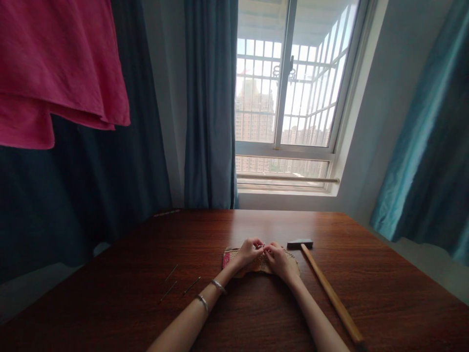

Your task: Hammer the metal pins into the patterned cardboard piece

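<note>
A tan piece with rows of small dots or holes and a pink patch at its left end lies under both hands; whether it is knitted or board I cannot tell. Over its middle, my left hand has its fingers pinched together. My right hand is closed too, its fingertips meeting those of the left. A small shiny bit shows between the fingertips, too small to name. The hands and wrists hide much of the tan piece.
To the right lies a hammer with a dark head and a long wooden handle. Several thin metal pins or needles are on the brown table at left. A pink cloth hangs at upper left; the barred window is beyond.
</note>
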Demonstrator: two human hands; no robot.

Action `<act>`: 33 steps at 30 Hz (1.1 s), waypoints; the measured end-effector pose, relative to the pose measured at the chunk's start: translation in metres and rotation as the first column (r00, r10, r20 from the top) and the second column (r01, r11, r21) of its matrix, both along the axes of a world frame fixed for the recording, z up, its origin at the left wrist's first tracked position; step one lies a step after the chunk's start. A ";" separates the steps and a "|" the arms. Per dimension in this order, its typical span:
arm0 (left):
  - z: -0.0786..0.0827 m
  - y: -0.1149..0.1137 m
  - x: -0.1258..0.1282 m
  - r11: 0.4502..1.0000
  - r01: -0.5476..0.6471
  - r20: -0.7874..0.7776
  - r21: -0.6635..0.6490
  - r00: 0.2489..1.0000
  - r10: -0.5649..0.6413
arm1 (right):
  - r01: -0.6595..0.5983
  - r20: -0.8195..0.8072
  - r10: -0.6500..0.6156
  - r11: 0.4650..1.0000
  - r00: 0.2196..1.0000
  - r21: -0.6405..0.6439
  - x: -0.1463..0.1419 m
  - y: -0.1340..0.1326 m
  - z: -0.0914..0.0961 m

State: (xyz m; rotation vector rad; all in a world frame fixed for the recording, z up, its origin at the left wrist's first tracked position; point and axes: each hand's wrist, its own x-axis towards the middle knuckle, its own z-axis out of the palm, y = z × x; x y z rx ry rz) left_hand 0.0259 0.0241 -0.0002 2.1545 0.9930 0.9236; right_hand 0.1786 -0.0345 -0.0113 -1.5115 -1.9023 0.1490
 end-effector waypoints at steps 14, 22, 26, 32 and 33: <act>-0.002 -0.003 -0.001 0.999 -0.049 -0.035 0.003 0.998 0.049 | 0.627 0.257 -0.573 0.733 0.778 -0.263 0.096 -0.034 0.041; 0.002 -0.007 -0.002 1.000 -0.027 -0.002 -0.008 1.000 0.027 | 0.581 0.289 -0.519 0.584 0.804 -0.567 0.125 -0.056 0.034; 0.000 -0.006 -0.002 1.000 -0.016 0.008 0.001 1.000 0.016 | 0.588 0.287 -0.531 0.575 0.797 -0.569 0.127 -0.059 0.032; -0.002 -0.005 -0.001 1.000 -0.027 -0.018 -0.012 0.999 0.027 | 0.594 0.305 -0.514 0.629 0.802 -0.501 0.121 -0.063 0.027; -0.003 -0.005 -0.001 1.000 -0.024 -0.019 -0.012 1.000 0.023 | 0.597 0.300 -0.519 0.638 0.800 -0.487 0.121 -0.063 0.025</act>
